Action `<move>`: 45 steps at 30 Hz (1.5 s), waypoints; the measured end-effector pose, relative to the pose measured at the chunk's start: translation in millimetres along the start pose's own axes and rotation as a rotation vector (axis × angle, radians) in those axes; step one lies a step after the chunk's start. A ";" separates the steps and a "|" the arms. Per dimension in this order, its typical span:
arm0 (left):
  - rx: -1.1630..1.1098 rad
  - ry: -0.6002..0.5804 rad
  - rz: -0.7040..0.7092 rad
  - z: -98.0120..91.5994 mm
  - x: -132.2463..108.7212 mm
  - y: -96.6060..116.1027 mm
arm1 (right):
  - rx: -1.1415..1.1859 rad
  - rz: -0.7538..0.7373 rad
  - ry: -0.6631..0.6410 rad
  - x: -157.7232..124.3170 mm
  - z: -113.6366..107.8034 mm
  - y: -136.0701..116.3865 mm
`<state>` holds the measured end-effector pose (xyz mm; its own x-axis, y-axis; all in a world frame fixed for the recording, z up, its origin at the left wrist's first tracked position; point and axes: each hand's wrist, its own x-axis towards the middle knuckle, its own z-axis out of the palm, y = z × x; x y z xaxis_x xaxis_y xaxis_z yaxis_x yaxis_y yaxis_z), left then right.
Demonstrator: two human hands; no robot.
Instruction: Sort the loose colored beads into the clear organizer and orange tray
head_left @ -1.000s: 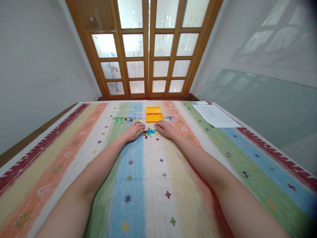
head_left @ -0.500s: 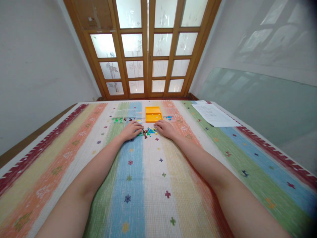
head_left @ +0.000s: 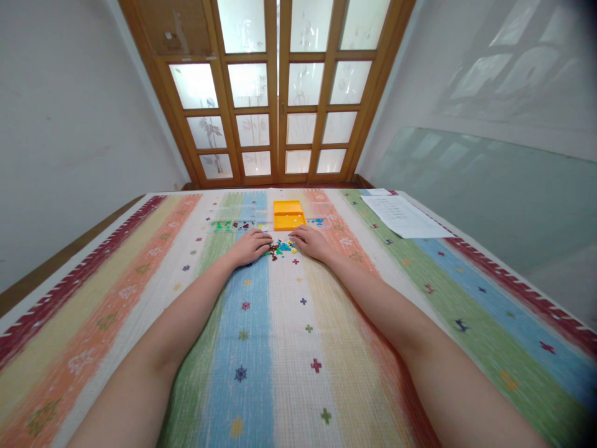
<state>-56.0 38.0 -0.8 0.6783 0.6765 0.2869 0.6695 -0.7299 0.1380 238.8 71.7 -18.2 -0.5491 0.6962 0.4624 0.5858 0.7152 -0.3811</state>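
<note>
A loose pile of small pieces (head_left: 281, 248) in brown, green, blue and yellow lies on the striped tablecloth. My left hand (head_left: 250, 247) rests at the pile's left edge, its fingers bent and held close together. Across from it, my right hand (head_left: 311, 241) is at the pile's upper right, fingers curled inward with the tips near the pieces. Whatever either hand may pinch is too small to make out. Just beyond the hands stands an open yellow box (head_left: 289, 220) with a few tiny light pieces in it.
Left of the yellow box, clear trays hold green pieces (head_left: 222, 225), dark red pieces (head_left: 243, 224) and a few yellow ones. Blue pieces (head_left: 317, 222) sit in a clear tray on the right. A printed paper sheet (head_left: 405, 218) lies at the table's far right.
My left hand has shifted slightly to the right, its fingertips further over the pile's edge. The right hand looks nearly still.
</note>
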 end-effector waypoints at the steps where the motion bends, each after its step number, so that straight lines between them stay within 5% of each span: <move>1: 0.001 -0.002 -0.003 0.4 0.3 -0.1 | -0.002 0.001 -0.002 0.1 0.3 0.5; 13: -0.025 0.084 -0.047 2.0 0.4 2.7 | -0.006 -0.019 -0.007 0.5 -0.1 1.9; 34: 0.040 0.473 -0.405 -0.2 -16.2 -52.0 | -0.018 -0.011 -0.023 1.1 1.4 2.6; 38: 0.028 0.414 -0.386 0.7 -16.6 -54.0 | -0.012 -0.008 -0.014 0.9 1.5 2.2; 45: -0.014 0.130 -0.153 0.8 -9.6 -30.6 | -0.029 -0.013 -0.022 0.9 1.6 2.9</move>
<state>-82.7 53.9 -8.5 0.5237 0.7616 0.3817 0.7565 -0.6218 0.2026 239.0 74.6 -20.1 -0.5692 0.6884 0.4496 0.5956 0.7222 -0.3517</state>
